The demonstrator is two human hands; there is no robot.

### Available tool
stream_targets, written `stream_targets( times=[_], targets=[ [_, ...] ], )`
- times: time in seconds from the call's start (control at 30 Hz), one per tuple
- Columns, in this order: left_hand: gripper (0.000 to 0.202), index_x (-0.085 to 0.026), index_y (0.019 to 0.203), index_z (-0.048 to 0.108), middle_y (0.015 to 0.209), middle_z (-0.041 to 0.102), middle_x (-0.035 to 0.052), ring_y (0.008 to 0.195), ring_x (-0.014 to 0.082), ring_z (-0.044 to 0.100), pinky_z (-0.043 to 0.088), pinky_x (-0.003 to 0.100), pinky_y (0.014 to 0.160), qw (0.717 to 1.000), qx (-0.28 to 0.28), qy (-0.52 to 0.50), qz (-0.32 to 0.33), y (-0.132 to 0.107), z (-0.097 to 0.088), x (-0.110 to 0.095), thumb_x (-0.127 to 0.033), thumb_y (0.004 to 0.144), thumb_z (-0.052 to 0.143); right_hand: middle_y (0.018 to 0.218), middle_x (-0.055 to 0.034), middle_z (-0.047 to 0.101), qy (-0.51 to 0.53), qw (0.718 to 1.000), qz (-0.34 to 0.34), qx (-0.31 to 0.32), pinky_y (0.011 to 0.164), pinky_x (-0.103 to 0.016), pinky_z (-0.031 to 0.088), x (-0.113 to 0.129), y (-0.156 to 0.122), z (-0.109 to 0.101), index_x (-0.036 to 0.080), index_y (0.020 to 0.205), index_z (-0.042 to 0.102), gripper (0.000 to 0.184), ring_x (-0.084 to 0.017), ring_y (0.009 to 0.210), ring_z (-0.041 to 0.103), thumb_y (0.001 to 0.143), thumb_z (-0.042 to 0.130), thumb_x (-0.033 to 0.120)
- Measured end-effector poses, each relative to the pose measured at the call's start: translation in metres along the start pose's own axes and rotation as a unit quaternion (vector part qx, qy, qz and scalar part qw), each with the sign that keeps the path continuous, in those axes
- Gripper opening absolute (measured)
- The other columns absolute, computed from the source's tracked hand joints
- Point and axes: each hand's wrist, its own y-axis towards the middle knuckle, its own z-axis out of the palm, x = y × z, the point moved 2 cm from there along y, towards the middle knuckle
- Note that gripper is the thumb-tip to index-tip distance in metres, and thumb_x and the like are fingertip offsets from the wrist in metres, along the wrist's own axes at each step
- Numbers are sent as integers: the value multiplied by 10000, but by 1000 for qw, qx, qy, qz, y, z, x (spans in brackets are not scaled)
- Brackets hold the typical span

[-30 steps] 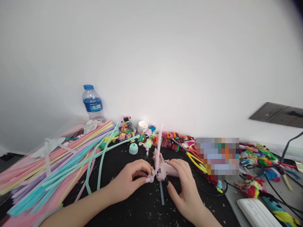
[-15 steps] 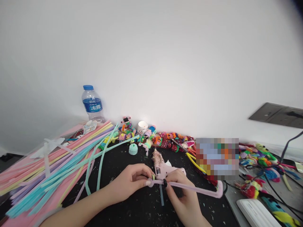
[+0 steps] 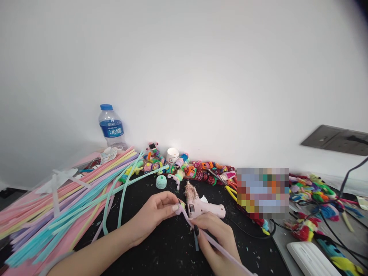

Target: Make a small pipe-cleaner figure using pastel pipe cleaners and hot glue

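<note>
Between the thumb and fingertips of my left hand (image 3: 155, 212) is the curled end of a lilac pipe cleaner (image 3: 221, 249), with a bit of yellow-green showing beside it. My right hand (image 3: 218, 235) pinches the same strand a short way along, and its tail runs down past that hand towards the lower edge. Just beyond my fingers a pale pink glue gun (image 3: 211, 209) lies on its side, its nozzle end crusted brown. A translucent glue stick (image 3: 196, 242) pokes out of it towards me. A mint-green coil (image 3: 161, 182) stands behind my left hand.
Loose pastel pipe cleaners (image 3: 71, 203) heap up on the left, below a water bottle (image 3: 111, 128). Small colourful pipe-cleaner figures (image 3: 191, 170) line the wall around a paper cup (image 3: 173, 155). On the right are a white power strip (image 3: 309, 257) and a black cable (image 3: 330, 230).
The strand's tail has swung from pointing right to pointing down towards me. My left hand has moved slightly left and up, and my right hand has turned with the strand.
</note>
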Motion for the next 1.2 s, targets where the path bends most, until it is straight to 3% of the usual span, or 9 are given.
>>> stream_targets(
  times=[0.13,0.33,0.8,1.07,1.2],
  targets=[
    [153,-155,822,608,819,608,8,817,135,546,426,269,821,999,-10,-51,-3,1,1,0,-257,736,683,871,-67,689,6,999,-34,23,704,-273,521,0,0,2,198,1045,640,364,-177,772,637,754,499,29],
    [131,-162,806,608,805,604,-2,818,129,537,429,271,823,996,-27,-80,3,-1,3,-1,-255,747,679,1015,-110,653,-27,996,-30,84,800,-285,516,-7,-5,10,175,1164,587,414,-196,902,619,775,506,59],
    [140,-156,814,602,782,598,-5,762,118,530,415,232,726,997,-34,-71,5,-3,6,-1,-255,748,676,1064,-121,606,-126,970,-31,206,777,-291,510,-5,-7,18,143,1298,466,519,-209,899,589,783,451,79],
    [155,-166,807,600,778,593,-3,773,130,530,422,232,716,997,-38,-64,6,-3,8,-2,-276,736,683,1103,-94,585,-163,959,-17,233,763,-266,517,-9,-8,22,184,1352,396,621,-208,930,592,745,479,82],
    [164,-160,806,598,803,581,6,803,139,534,436,259,774,997,-45,-60,14,-3,7,-2,-282,735,682,1083,-99,587,-161,964,-16,212,743,-272,520,-11,-10,22,184,1356,394,622,-204,900,595,748,456,68]
  ],
)
